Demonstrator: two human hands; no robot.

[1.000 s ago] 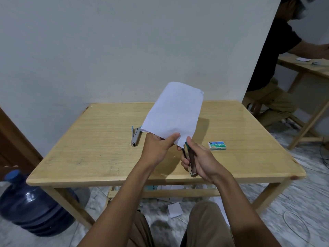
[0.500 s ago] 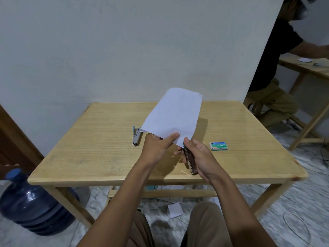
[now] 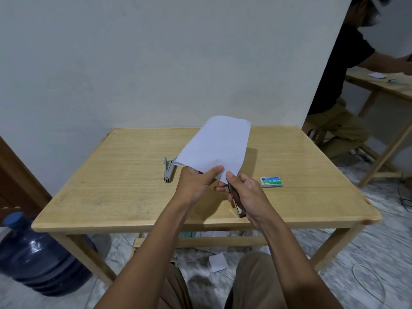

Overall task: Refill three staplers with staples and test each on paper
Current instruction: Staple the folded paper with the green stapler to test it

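My left hand (image 3: 196, 184) pinches the near edge of a white paper sheet (image 3: 216, 146), thumb on top, and holds it tilted above the wooden table (image 3: 116, 197). My right hand (image 3: 247, 197) grips a dark stapler (image 3: 237, 205), whose front end sits at the paper's near corner. A second stapler (image 3: 168, 169), grey with a blue end, lies on the table left of the paper. A green box of staples (image 3: 271, 182) lies to the right of my right hand. A third stapler is not visible.
A blue water jug (image 3: 33, 253) stands on the floor at the table's left front leg. Paper scraps (image 3: 217, 262) lie under the table. Another person (image 3: 338, 85) sits at a second table (image 3: 379, 83) at the far right. A cable (image 3: 367, 279) runs across the floor.
The paper has tilted lower and farther from me. My right hand has brought the stapler up to the paper's near corner. The left hand's grip is unchanged.
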